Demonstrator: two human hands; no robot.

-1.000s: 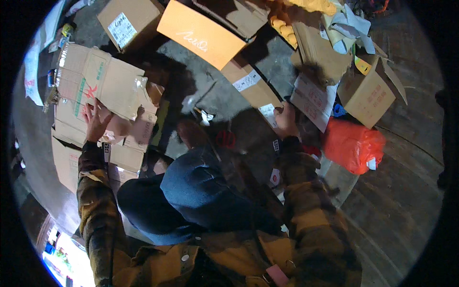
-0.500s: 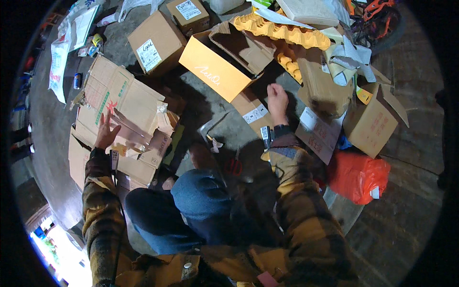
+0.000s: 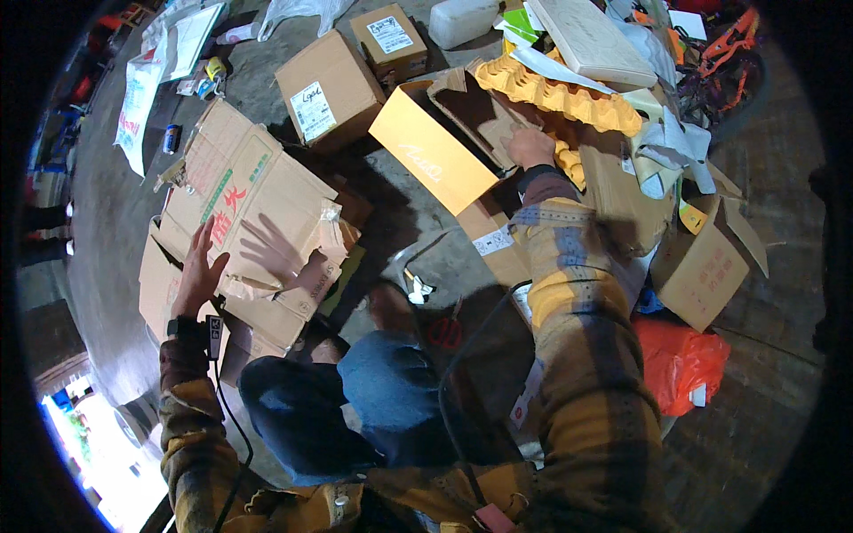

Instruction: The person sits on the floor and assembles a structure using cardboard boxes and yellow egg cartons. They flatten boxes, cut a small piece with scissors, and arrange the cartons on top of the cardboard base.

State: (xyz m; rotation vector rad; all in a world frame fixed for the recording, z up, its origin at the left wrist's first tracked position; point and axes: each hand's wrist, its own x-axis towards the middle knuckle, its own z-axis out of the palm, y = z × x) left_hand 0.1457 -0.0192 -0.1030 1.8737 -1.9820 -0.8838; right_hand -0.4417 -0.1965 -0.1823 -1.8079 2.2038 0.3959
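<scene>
My left hand [image 3: 200,275] is open, fingers spread, over the left edge of a flattened cardboard box [image 3: 267,191] and casts a shadow on it. Further forward, my right hand [image 3: 530,147] is closed at the edge of a brown cardboard piece [image 3: 471,111]. That piece stands in an open yellow box [image 3: 431,160] with white scrawl on its side. Some of the right fingertips are hidden against the cardboard. Just beyond that hand lies a stack of yellow egg trays [image 3: 560,93].
Two closed cartons [image 3: 330,84] stand beyond the yellow box. An open carton [image 3: 706,271] and a red plastic bag [image 3: 684,360] sit at the right. Red-handled scissors [image 3: 446,332] lie by my knees. An orange bicycle [image 3: 729,49] is at the far right.
My right hand has moved forward from above the floor to the brown cardboard in the yellow box. My left hand stays open over the flattened box. The whole view has shifted slightly.
</scene>
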